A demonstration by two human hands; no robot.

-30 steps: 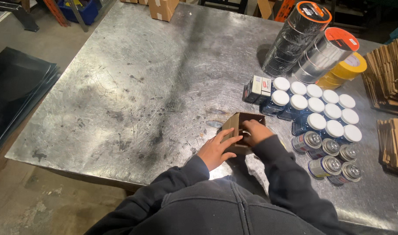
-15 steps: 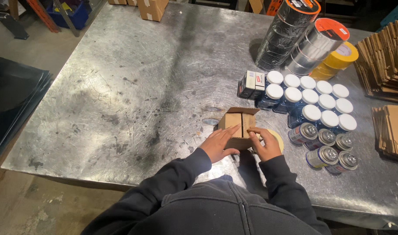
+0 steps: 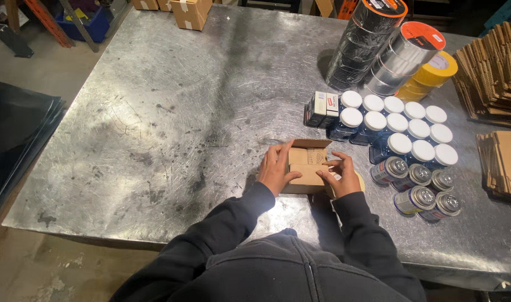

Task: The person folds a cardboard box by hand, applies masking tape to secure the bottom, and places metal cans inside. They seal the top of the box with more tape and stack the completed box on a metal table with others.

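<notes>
A small brown cardboard box (image 3: 308, 158) lies on the scratched metal table (image 3: 171, 112) just in front of me, its far flap up and the inner flaps folded over the top. My left hand (image 3: 276, 168) presses against the box's left side, thumb on the top flap. My right hand (image 3: 342, 175) rests at the box's right side, its fingers touching the flap edge. A roll of tan tape (image 3: 358, 182) peeks out under my right hand.
Several white-capped blue jars (image 3: 398, 126) and metal-topped cans (image 3: 420, 187) stand to the right, with two small cartons (image 3: 322, 108). Large tape rolls (image 3: 389, 50) lie behind them. Flat cardboard stacks (image 3: 498, 67) line the right edge; small boxes (image 3: 188, 12) sit far left.
The box was open and held up in both hands a second ago. It now lies flat with its inner flaps folded down, and my hands press its two sides.
</notes>
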